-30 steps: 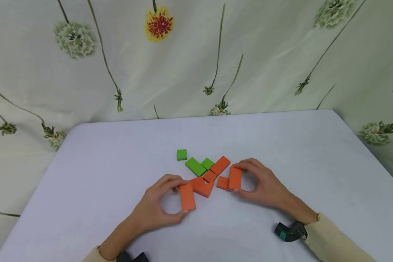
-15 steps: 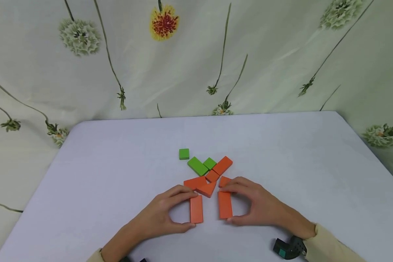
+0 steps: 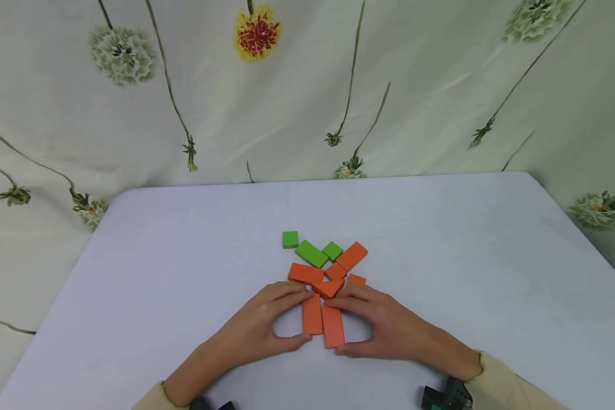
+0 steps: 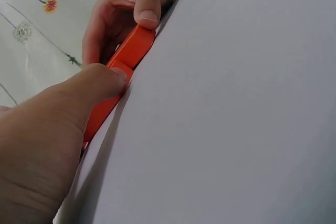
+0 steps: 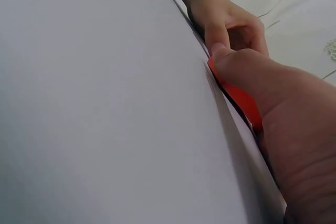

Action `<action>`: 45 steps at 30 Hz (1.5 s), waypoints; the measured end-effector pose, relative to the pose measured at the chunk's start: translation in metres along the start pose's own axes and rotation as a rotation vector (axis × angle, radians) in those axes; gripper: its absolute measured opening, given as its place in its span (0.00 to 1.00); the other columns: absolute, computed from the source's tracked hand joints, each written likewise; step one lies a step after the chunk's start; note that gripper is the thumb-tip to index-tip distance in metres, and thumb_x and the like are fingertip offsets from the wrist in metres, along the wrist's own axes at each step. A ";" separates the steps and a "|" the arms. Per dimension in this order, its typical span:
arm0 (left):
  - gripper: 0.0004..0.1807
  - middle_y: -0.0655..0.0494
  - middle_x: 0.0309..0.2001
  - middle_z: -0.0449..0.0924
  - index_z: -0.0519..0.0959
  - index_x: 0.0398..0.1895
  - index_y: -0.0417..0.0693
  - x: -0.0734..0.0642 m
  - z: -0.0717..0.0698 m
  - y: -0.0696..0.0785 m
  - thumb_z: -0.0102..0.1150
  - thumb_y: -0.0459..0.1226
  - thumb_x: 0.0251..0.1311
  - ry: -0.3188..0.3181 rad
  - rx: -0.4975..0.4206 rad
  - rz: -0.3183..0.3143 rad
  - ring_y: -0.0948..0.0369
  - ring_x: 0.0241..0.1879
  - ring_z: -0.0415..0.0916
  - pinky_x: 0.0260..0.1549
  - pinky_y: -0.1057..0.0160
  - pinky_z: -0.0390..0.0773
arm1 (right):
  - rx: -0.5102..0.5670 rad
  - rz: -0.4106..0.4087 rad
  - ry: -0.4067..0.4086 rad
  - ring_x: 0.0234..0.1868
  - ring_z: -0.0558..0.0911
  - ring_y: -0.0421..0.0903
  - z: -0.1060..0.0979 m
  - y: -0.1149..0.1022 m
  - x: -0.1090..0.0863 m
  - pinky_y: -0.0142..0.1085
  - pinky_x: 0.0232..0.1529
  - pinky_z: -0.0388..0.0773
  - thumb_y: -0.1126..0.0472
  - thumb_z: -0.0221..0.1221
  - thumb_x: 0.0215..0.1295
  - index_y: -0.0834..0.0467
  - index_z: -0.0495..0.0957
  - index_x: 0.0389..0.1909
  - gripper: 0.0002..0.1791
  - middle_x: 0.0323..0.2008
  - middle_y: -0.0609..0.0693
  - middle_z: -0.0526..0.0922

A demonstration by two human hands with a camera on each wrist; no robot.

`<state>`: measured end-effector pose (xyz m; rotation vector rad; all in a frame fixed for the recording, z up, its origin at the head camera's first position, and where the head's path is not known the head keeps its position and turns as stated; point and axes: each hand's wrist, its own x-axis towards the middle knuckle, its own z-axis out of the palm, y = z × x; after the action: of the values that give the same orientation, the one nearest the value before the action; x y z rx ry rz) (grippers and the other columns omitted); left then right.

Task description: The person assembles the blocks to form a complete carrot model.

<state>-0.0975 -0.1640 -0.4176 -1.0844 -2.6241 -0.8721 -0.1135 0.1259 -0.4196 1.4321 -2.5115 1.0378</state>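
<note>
In the head view my left hand (image 3: pixel 263 316) pinches an orange rectangular block (image 3: pixel 312 315) between thumb and fingers. My right hand (image 3: pixel 384 323) pinches a second orange rectangular block (image 3: pixel 333 328), its thumb at the near end. These two blocks stand side by side, the right one slightly nearer to me. Just beyond them lie a wedge-shaped orange block (image 3: pixel 328 287) and a long orange block (image 3: pixel 305 273). A small orange block (image 3: pixel 356 279) is partly covered by the right fingers. In the left wrist view, the orange block (image 4: pixel 135 47) at the right hand's thumb touches the left one.
Farther back, a small orange block (image 3: pixel 335 271) and a longer one (image 3: pixel 351 256) adjoin two green blocks, one long (image 3: pixel 311 253) and one small (image 3: pixel 332 250). Another small green block (image 3: pixel 290 239) lies apart. A white cloth (image 3: pixel 466 239) covers the table.
Both hands have drawn together with their blocks, the right one moving left and toward me. The long orange block beyond the left fingers has shifted away and turned.
</note>
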 end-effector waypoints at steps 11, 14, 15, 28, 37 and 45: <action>0.36 0.57 0.64 0.79 0.80 0.65 0.50 0.008 -0.005 -0.015 0.79 0.49 0.52 -0.042 0.013 -0.102 0.57 0.66 0.75 0.63 0.53 0.79 | -0.051 0.188 -0.060 0.63 0.75 0.40 -0.004 0.005 0.020 0.43 0.64 0.79 0.41 0.73 0.60 0.49 0.76 0.68 0.37 0.62 0.42 0.77; 0.35 0.57 0.64 0.79 0.80 0.65 0.50 0.009 -0.006 -0.016 0.79 0.48 0.52 -0.036 -0.011 -0.092 0.57 0.65 0.75 0.63 0.53 0.79 | -0.048 0.205 -0.072 0.63 0.75 0.41 -0.005 0.008 0.025 0.44 0.64 0.79 0.42 0.73 0.60 0.50 0.77 0.68 0.37 0.62 0.43 0.77; 0.35 0.57 0.64 0.79 0.80 0.65 0.50 0.009 -0.006 -0.016 0.79 0.47 0.52 -0.033 -0.021 -0.088 0.57 0.65 0.76 0.63 0.53 0.79 | -0.050 0.209 -0.074 0.63 0.75 0.41 -0.006 0.009 0.027 0.44 0.64 0.79 0.42 0.73 0.59 0.50 0.77 0.68 0.37 0.62 0.43 0.77; 0.37 0.57 0.66 0.79 0.78 0.67 0.50 0.012 -0.008 -0.011 0.79 0.47 0.54 -0.027 -0.056 -0.115 0.57 0.67 0.74 0.63 0.52 0.79 | -0.058 0.233 -0.069 0.65 0.75 0.44 -0.011 0.010 0.032 0.48 0.65 0.78 0.44 0.74 0.59 0.50 0.76 0.69 0.37 0.64 0.44 0.78; 0.37 0.57 0.67 0.78 0.77 0.68 0.51 0.013 -0.010 -0.009 0.78 0.48 0.55 -0.063 -0.060 -0.141 0.57 0.68 0.73 0.65 0.51 0.78 | -0.066 0.236 -0.045 0.65 0.75 0.43 -0.008 0.011 0.028 0.47 0.66 0.78 0.45 0.75 0.57 0.49 0.76 0.69 0.38 0.64 0.43 0.78; 0.36 0.57 0.66 0.78 0.78 0.68 0.51 0.012 -0.006 -0.013 0.78 0.48 0.55 -0.051 -0.072 -0.136 0.56 0.68 0.73 0.65 0.50 0.77 | -0.044 0.241 -0.026 0.66 0.75 0.43 -0.006 0.013 0.027 0.48 0.66 0.77 0.44 0.76 0.56 0.48 0.76 0.69 0.40 0.64 0.43 0.78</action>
<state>-0.1152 -0.1676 -0.4141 -0.9663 -2.7551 -0.9860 -0.1403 0.1143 -0.4115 1.1596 -2.7596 0.9952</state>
